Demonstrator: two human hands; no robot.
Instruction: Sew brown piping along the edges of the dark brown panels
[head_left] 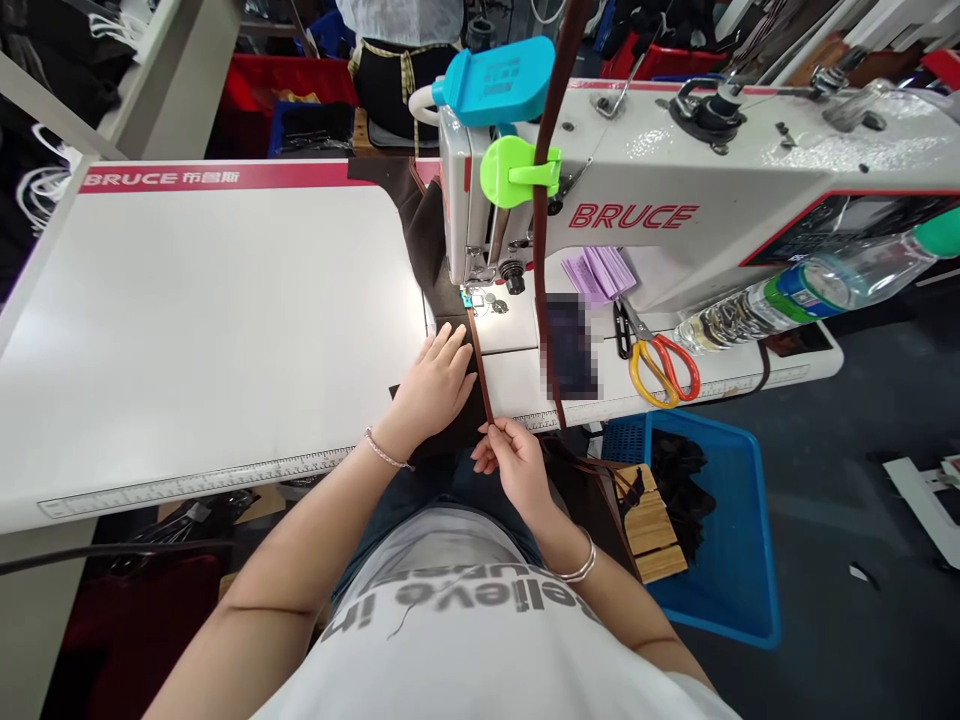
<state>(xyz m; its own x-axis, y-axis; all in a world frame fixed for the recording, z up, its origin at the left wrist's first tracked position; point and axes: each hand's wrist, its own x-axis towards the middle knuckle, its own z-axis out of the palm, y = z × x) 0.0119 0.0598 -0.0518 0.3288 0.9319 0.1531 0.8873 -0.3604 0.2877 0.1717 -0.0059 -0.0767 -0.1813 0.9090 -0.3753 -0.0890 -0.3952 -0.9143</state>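
Hands at work on the bed of a sewing machine (675,200), seen from the head camera. The left hand (435,385) lay open, palm down and fingers spread, on a piece of dark fabric (424,240) near the front edge of the table (225,330), just left of the presser foot (474,297). The right hand (514,462) was closed in a pinch on a narrow brown strip (480,365). It hung just beyond the table's front edge, over the person's lap. The strip ran straight from the pinch up along the fabric's right edge to the foot.

A 2nd length of the same brown strip (546,150) hung down past a green clip (517,170) on the machine head. Scissors (660,365) with red and yellow handles and a water bottle (810,290) lay toward the table's right edge; a blue crate (735,520) stood on the floor below.

Risks, as judged from this arrangement: the left fingertips lay close to the foot, so a forward slide could carry them toward the needle. Uneven tension from the pinch could pull the strip off the fabric's edge. The hanging length could snag on the clip and jerk the feed.
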